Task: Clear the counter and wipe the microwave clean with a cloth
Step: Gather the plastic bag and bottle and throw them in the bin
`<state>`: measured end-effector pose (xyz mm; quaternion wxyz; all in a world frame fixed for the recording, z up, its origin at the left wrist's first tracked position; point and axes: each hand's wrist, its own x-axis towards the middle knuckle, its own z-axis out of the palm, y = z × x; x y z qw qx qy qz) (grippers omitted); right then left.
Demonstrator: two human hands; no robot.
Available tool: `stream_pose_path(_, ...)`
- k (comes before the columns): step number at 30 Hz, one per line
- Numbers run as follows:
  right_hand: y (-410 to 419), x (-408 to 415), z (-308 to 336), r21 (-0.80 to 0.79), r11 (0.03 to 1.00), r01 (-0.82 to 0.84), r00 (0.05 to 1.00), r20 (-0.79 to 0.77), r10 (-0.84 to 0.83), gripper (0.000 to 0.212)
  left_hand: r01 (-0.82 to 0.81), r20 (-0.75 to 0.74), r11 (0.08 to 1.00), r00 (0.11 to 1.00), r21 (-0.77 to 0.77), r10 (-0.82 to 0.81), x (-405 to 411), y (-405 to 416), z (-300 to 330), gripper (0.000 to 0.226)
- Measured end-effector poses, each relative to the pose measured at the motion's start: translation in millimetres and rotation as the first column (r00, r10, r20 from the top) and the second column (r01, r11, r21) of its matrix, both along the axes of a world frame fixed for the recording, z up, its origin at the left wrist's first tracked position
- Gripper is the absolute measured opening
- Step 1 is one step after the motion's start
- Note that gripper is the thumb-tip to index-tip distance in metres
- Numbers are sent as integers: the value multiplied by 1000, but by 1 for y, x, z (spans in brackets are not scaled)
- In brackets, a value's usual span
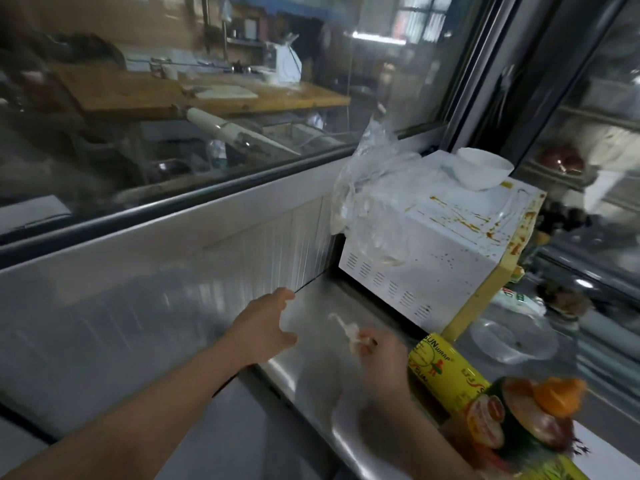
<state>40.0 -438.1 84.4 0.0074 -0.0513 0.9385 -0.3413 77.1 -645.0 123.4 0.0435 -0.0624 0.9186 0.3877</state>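
While the white microwave (426,244) sits at the far right end of the steel counter (311,375), pushed up near the window frame, its top is pretty grimy, streaked and spotted with orange-brown sauce, mostly toward the right edge. Closer in, the left hand (266,323) is stretched out over the counter with the arm reaching in from the lower left, palm down, fingers spread loose and thumb out wide, holding nothing. The right hand (384,358) is blurry but it's just beside the left one, fingers curled in and pinching a small crumpled whitish scrap (349,332), plastic or paper, can't tell which. As for containers, a white bowl (483,168) stands on the back of the microwave's top, and I can't see what's inside it. A clear plastic bag (370,188) slumps over the microwave's left corner with something pale in the bottom. Just right of the right hand lies a yellow roll of cling wrap (446,379), and nearer the camera a jar with an orange cap (540,410). A clear plastic lid (512,337) lies beyond the roll.
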Motion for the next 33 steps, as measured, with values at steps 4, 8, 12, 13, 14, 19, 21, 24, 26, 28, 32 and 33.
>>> stream_pose_path(4, 0, 7, 51, -180, 982, 58, 977, -193, -93, 45, 36, -103, 999, 994, 9, -35, -5, -4, 32, 69)
stream_pose_path(8, -1, 3, 93, -218, 964, 151, 938, -276, -209, 18, 55, -171, 998, 984, 7, -53, -17, -2, 57, 73)
stream_pose_path(12, 2, -19, 122, -197, 954, 224, 905, -321, -279, 17, 42, -216, 999, 975, -10, -43, -38, 1, 76, 76)
stream_pose_path(13, 2, -27, 128, -205, 950, 234, 897, -333, -292, 17, 40, -232, 999, 972, -6, -40, -45, 3, 81, 77)
stream_pose_path(14, 3, -36, 134, -216, 947, 239, 889, -344, -303, 18, 34, -251, 999, 967, -8, -35, -53, 5, 85, 78)
stream_pose_path(19, 6, -93, 158, -238, 945, 224, 864, -400, -306, 24, -39, -380, 999, 924, -8, 33, -101, 14, 113, 76)
stream_pose_path(21, 6, -118, 166, -256, 943, 212, 852, -424, -307, 25, -60, -410, 998, 911, -29, 43, -121, 19, 123, 74)
stream_pose_path(24, 5, -152, 171, -279, 943, 182, 849, -439, -294, 18, -46, -412, 998, 911, -30, 30, -147, 27, 131, 74)
stream_pose_path(26, 3, -173, 170, -286, 943, 172, 856, -430, -287, 12, -43, -412, 999, 911, -28, 27, -161, 31, 131, 75)
stream_pose_path(28, 0, -192, 165, -309, 935, 172, 872, -394, -290, 11, -50, -424, 998, 905, -30, 32, -173, 34, 127, 73)
stream_pose_path(32, -5, -224, 149, -245, 952, 185, 888, -373, -269, 12, -23, -417, 999, 909, -26, 10, -189, 39, 113, 73)
stream_pose_path(33, -6, -230, 146, -227, 957, 182, 893, -370, -257, 12, -10, -411, 999, 912, -41, -8, -192, 41, 109, 72)
